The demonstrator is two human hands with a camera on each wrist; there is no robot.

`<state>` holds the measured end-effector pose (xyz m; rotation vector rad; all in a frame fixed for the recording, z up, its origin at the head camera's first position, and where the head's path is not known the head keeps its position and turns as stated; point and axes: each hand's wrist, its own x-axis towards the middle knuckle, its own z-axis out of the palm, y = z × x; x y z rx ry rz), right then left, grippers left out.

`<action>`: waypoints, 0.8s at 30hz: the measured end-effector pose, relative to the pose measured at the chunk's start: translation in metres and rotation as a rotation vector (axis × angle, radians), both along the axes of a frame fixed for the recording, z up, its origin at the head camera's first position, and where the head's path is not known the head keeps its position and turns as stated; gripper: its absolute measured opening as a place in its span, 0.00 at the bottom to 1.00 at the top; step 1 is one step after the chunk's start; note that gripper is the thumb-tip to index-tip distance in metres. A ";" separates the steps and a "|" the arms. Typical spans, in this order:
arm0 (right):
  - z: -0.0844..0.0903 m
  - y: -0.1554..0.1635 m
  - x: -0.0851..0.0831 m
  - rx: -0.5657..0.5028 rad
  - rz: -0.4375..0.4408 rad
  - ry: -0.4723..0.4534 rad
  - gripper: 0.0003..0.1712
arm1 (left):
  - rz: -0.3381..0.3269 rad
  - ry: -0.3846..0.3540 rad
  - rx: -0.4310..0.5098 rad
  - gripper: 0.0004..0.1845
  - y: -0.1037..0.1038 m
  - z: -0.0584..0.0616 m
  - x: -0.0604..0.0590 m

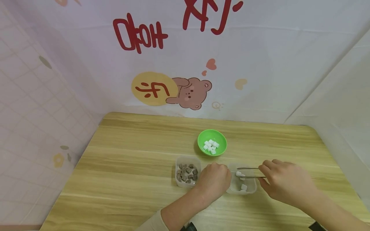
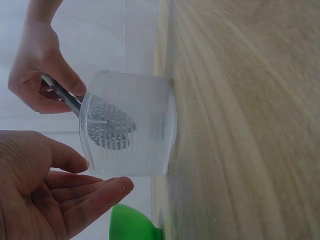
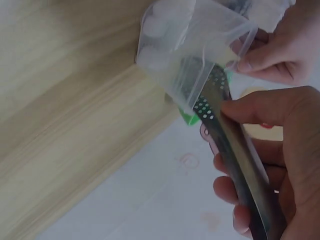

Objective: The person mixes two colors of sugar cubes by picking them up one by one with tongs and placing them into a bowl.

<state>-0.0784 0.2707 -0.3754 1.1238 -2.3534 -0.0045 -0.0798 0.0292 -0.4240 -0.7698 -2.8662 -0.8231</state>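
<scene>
My left hand (image 1: 214,179) pinches the near-left rim of a clear plastic container (image 2: 145,150) between thumb and fingers. A few white cubes (image 1: 243,187) lie inside it. Metal tongs (image 3: 235,150) with perforated ends are gripped in my right hand (image 1: 284,179). Their two arms stand apart and reach down into the container, beside a white cube (image 1: 238,173); whether they touch it I cannot tell. In the left wrist view, the perforated end shows through the container's wall.
Behind the containers stands a green bowl (image 1: 222,148) holding several white cubes. A second clear container (image 1: 177,175) with several brown-grey pieces is left of my left hand. All stand on a wood-grain table (image 1: 130,179), with a printed white curtain (image 1: 260,54) behind.
</scene>
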 end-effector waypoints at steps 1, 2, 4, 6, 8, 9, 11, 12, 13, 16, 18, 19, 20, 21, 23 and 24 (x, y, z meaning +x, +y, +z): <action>-0.002 -0.002 0.001 0.006 0.001 0.003 0.24 | -0.002 0.007 -0.004 0.26 0.000 0.000 0.000; -0.003 -0.004 0.002 0.012 0.001 0.009 0.23 | -0.001 0.010 -0.004 0.26 0.000 0.000 0.000; -0.005 -0.008 0.003 0.027 0.004 0.024 0.22 | 0.002 0.014 -0.005 0.26 0.001 -0.001 0.000; -0.007 -0.013 0.005 0.039 -0.002 0.032 0.21 | 0.006 0.010 0.000 0.26 0.001 -0.001 0.000; -0.007 -0.017 0.007 0.054 -0.018 0.028 0.20 | 0.010 0.003 0.005 0.27 0.001 0.000 0.000; -0.008 -0.019 0.008 0.062 -0.027 0.024 0.20 | 0.010 -0.001 0.008 0.27 0.001 0.000 0.000; -0.009 -0.022 0.009 0.073 -0.053 0.012 0.21 | 0.011 -0.009 0.010 0.27 0.001 0.001 0.000; -0.009 -0.023 0.009 0.075 -0.062 0.006 0.20 | 0.012 -0.009 0.008 0.27 0.001 0.001 0.000; -0.010 -0.024 0.009 0.079 -0.070 -0.001 0.20 | 0.013 -0.007 0.003 0.27 0.001 0.002 0.000; -0.013 -0.026 0.009 0.080 -0.079 -0.017 0.16 | 0.018 -0.009 -0.006 0.26 0.001 0.002 0.000; -0.014 -0.026 0.008 0.082 -0.073 -0.026 0.14 | 0.021 -0.010 -0.013 0.26 0.002 0.003 0.000; -0.014 -0.027 0.007 0.087 -0.072 -0.030 0.13 | 0.021 -0.010 -0.016 0.26 0.002 0.003 0.000; -0.014 -0.027 0.007 0.089 -0.069 -0.034 0.13 | 0.020 -0.010 -0.018 0.26 0.002 0.003 0.000; -0.014 -0.027 0.006 0.093 -0.066 -0.039 0.13 | 0.021 -0.007 -0.021 0.26 0.002 0.003 0.000; -0.013 -0.027 0.005 0.104 -0.061 -0.045 0.14 | 0.023 0.003 -0.030 0.26 0.002 0.003 0.000; -0.013 -0.028 0.005 0.109 -0.059 -0.048 0.15 | 0.023 0.007 -0.033 0.26 0.002 0.003 0.000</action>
